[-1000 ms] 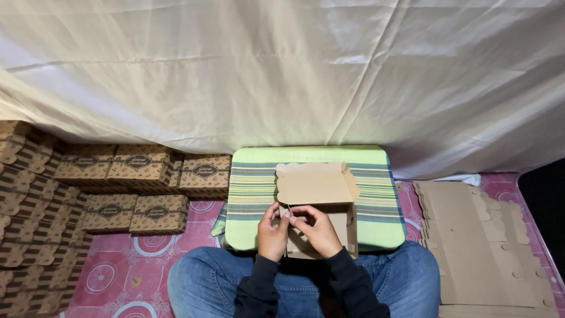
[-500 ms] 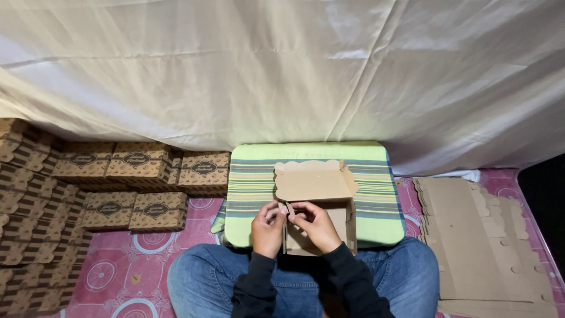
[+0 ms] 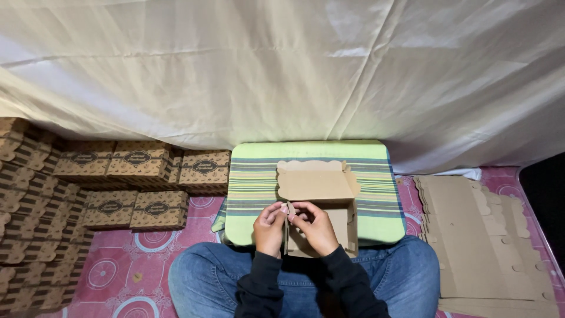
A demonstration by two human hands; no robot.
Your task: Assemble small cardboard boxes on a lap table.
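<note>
Change since earlier frame: negligible. Half-folded cardboard box [image 3: 321, 209] on striped cushion [image 3: 253, 176]; left hand [image 3: 269, 228] and right hand [image 3: 316, 227] pinch its left side flap. Risk: flap creasing if forced crooked.

Plain brown cardboard box [image 3: 321, 203] on a green-striped cushion [image 3: 253, 176], pink patterned mat [image 3: 153, 247].
</note>
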